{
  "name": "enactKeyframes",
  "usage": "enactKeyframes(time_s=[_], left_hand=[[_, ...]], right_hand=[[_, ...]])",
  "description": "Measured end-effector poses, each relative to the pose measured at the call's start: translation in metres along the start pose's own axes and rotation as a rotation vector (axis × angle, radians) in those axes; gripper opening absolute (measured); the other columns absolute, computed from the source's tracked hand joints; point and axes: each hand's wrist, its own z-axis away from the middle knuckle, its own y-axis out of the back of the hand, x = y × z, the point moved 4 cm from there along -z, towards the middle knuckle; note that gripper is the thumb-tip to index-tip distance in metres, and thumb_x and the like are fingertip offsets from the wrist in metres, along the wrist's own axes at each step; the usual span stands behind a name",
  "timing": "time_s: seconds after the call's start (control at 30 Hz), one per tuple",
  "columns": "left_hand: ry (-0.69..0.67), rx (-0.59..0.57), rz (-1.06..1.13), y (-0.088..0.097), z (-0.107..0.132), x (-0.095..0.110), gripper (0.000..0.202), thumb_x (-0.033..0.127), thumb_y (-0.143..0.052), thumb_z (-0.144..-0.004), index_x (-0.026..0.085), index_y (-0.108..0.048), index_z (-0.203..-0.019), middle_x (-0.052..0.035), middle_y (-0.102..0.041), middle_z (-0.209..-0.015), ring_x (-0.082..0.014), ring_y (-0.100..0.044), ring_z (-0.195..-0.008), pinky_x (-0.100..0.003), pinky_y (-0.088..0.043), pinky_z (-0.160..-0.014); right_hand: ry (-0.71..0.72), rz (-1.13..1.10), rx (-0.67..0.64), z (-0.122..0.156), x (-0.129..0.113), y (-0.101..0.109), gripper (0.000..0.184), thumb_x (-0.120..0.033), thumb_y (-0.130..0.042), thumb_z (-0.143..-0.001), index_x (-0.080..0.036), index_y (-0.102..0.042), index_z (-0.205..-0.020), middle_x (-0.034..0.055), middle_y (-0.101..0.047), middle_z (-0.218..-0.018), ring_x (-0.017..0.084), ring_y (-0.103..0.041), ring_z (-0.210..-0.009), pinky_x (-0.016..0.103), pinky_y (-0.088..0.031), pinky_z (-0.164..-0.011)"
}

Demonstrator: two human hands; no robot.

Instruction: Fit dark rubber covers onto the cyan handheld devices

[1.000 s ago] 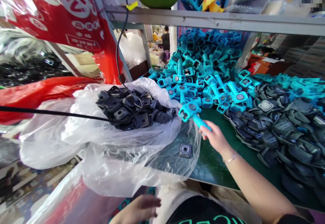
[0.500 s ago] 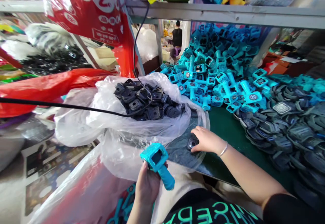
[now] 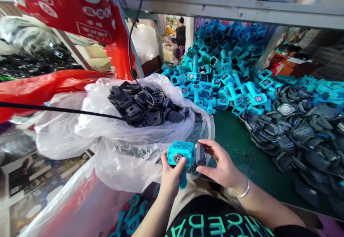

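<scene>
My left hand (image 3: pixel 173 172) is closed around a turquoise plastic toy hammer (image 3: pixel 182 150), its handle pointing down and a dark round emblem on the side towards me. Between the thumb and fingers of my right hand (image 3: pixel 221 163) is a black square plastic cap (image 3: pixel 200 153). It stands on edge close beside the right end of the hammer head; whether they touch I cannot tell. A heap of similar black caps (image 3: pixel 134 109) lies on the clear plastic bag (image 3: pixel 107 133) beyond my left hand.
A big pile of turquoise hammers (image 3: pixel 228 61) fills the back of the green table (image 3: pixel 228 133). Dark grey pieces (image 3: pixel 298 133) are heaped at the right. A black cable (image 3: pixel 61 110) crosses the left side. The shelf beam (image 3: pixel 228 9) runs overhead. A distant person (image 3: pixel 181 34) is at the back.
My right hand has lifted the black cap from the plastic and brought it to the hammer. My left hand has moved right and turned the hammer, so its emblem shows.
</scene>
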Motion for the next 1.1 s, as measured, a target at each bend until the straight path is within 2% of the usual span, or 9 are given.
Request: enactKeyframes(time_s=[0.07, 0.17, 0.27, 0.37, 0.43, 0.67, 0.8, 0.97, 1.1], left_hand=[[-0.201, 0.028, -0.259, -0.01, 0.001, 0.009, 0.087, 0.038, -0.096, -0.059, 0.024, -0.053, -0.133, -0.0119, -0.068, -0.125, -0.0309, -0.068, -0.114, -0.045, -0.053, -0.104], [-0.402, -0.085, -0.459, -0.029, 0.004, 0.013, 0.075, 0.02, -0.089, -0.06, 0.02, -0.061, -0.129, -0.0165, -0.065, -0.133, -0.0375, -0.062, -0.128, -0.051, -0.047, -0.112], [-0.352, -0.217, -0.39, -0.044, 0.007, 0.0, 0.074, 0.013, -0.082, -0.064, 0.021, -0.059, -0.134, -0.016, -0.068, -0.13, -0.0346, -0.068, -0.12, -0.049, -0.051, -0.107], [-0.185, -0.378, -0.24, -0.058, 0.011, -0.016, 0.075, 0.018, -0.08, -0.072, 0.024, -0.053, -0.142, -0.0126, -0.073, -0.127, -0.0286, -0.073, -0.109, -0.038, -0.058, -0.09], [-0.155, -0.396, -0.212, -0.062, 0.013, -0.018, 0.071, 0.022, -0.077, -0.077, 0.025, -0.055, -0.145, -0.0129, -0.072, -0.135, -0.0281, -0.072, -0.114, -0.034, -0.058, -0.085], [-0.417, -0.281, -0.451, -0.064, 0.014, -0.008, 0.067, 0.007, -0.074, -0.069, 0.031, -0.075, -0.132, -0.0096, -0.074, -0.135, -0.0344, -0.07, -0.123, -0.052, -0.044, -0.119], [-0.416, -0.33, -0.389, -0.069, 0.013, -0.025, 0.063, 0.015, -0.075, -0.073, 0.029, -0.074, -0.134, -0.012, -0.066, -0.145, -0.0377, -0.056, -0.141, -0.058, -0.035, -0.126], [-0.214, -0.537, -0.22, -0.072, 0.016, -0.049, 0.067, 0.02, -0.063, -0.084, 0.035, -0.061, -0.149, -0.0076, -0.037, -0.17, -0.0365, -0.034, -0.158, -0.056, -0.04, -0.124], [-0.425, -0.5, -0.254, -0.071, 0.023, -0.042, 0.052, 0.035, -0.062, -0.095, 0.038, -0.062, -0.147, -0.009, -0.044, -0.164, -0.0386, -0.039, -0.155, -0.062, -0.032, -0.127]], right_hand=[[0.055, 0.113, 0.1, 0.009, -0.007, 0.001, 0.065, -0.03, -0.082, -0.088, -0.027, -0.052, -0.145, 0.0106, -0.064, -0.137, 0.022, -0.069, -0.123, 0.033, -0.059, -0.107], [0.153, 0.361, 0.177, 0.016, -0.015, -0.001, 0.066, -0.025, -0.081, -0.086, -0.027, -0.052, -0.146, 0.0113, -0.064, -0.137, 0.026, -0.066, -0.127, 0.039, -0.058, -0.111], [0.219, 0.544, 0.24, 0.018, -0.018, -0.004, 0.065, -0.021, -0.074, -0.09, -0.025, -0.048, -0.15, 0.0137, -0.066, -0.134, 0.029, -0.066, -0.126, 0.046, -0.059, -0.108], [0.26, 0.658, 0.327, 0.018, -0.016, 0.0, 0.063, -0.018, -0.069, -0.094, -0.025, -0.045, -0.152, 0.0154, -0.065, -0.134, 0.031, -0.064, -0.127, 0.052, -0.059, -0.108], [0.237, 0.659, 0.338, 0.019, -0.012, 0.006, 0.061, -0.019, -0.069, -0.095, -0.026, -0.047, -0.15, 0.0151, -0.063, -0.135, 0.031, -0.063, -0.128, 0.051, -0.059, -0.108], [0.169, 0.562, 0.292, 0.03, 0.009, 0.019, 0.058, -0.015, -0.069, -0.093, -0.027, -0.05, -0.147, 0.0127, -0.063, -0.137, 0.026, -0.062, -0.13, 0.046, -0.058, -0.111], [0.119, 0.465, 0.299, 0.033, 0.027, 0.025, 0.055, -0.014, -0.07, -0.09, -0.025, -0.055, -0.142, 0.0126, -0.064, -0.138, 0.026, -0.063, -0.132, 0.045, -0.057, -0.113], [0.117, 0.403, 0.291, 0.038, 0.037, 0.032, 0.056, -0.016, -0.073, -0.088, -0.023, -0.056, -0.141, 0.0135, -0.065, -0.139, 0.026, -0.063, -0.132, 0.045, -0.056, -0.114], [0.15, 0.422, 0.268, 0.043, 0.032, 0.034, 0.061, -0.015, -0.072, -0.089, -0.025, -0.055, -0.146, 0.0129, -0.064, -0.14, 0.026, -0.063, -0.132, 0.044, -0.056, -0.114]])
